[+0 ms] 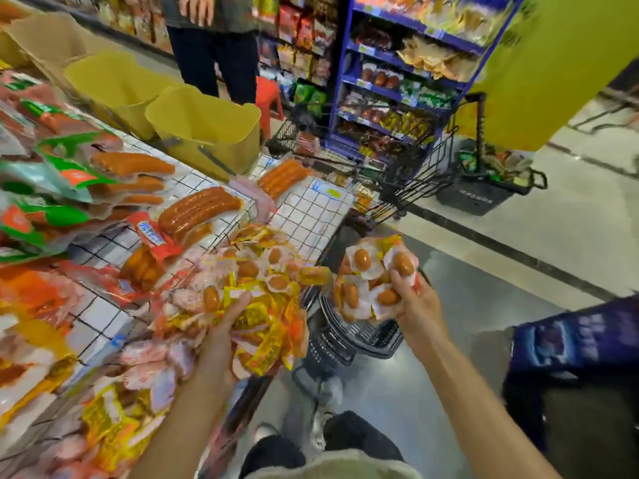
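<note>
While right grip [413,305] clutches five sausage packets [363,267], left grip [230,318] grasps packet heap [269,314], one basket [366,338] below

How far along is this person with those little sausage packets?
Done: a heap of packets already lies on the wire shelf. In hand: the right hand grips a bunch of packets above the black basket, while the left hand rests in the heap, grip blurred. Left: probably placing that bunch; the basket's contents are hidden.
</note>
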`<state>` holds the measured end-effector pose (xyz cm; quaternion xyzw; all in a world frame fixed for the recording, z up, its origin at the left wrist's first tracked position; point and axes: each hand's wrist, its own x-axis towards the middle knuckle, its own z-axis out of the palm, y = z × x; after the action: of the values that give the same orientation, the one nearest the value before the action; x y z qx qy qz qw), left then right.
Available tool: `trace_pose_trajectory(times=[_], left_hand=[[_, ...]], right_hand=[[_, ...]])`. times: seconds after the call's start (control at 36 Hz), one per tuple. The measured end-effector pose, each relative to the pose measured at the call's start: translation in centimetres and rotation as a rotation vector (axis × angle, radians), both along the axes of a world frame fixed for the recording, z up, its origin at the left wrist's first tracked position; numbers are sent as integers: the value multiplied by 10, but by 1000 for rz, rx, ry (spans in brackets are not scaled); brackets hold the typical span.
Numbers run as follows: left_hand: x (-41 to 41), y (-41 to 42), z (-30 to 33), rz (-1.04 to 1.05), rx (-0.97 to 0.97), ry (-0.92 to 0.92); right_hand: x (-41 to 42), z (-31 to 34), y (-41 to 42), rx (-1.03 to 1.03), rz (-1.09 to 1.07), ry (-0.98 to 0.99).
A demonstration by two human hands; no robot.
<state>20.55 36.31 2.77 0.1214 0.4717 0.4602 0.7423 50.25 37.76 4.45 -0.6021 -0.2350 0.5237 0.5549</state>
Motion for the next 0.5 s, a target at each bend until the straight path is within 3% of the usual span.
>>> trace_pose_trajectory(times=[0.28, 0.5], left_hand=[[102, 34, -28, -137, -59, 54], [208, 79, -79, -148, -211, 136]], right_hand=[[101, -57, -15, -162, -25, 118], [197, -108, 12, -297, -31, 55]])
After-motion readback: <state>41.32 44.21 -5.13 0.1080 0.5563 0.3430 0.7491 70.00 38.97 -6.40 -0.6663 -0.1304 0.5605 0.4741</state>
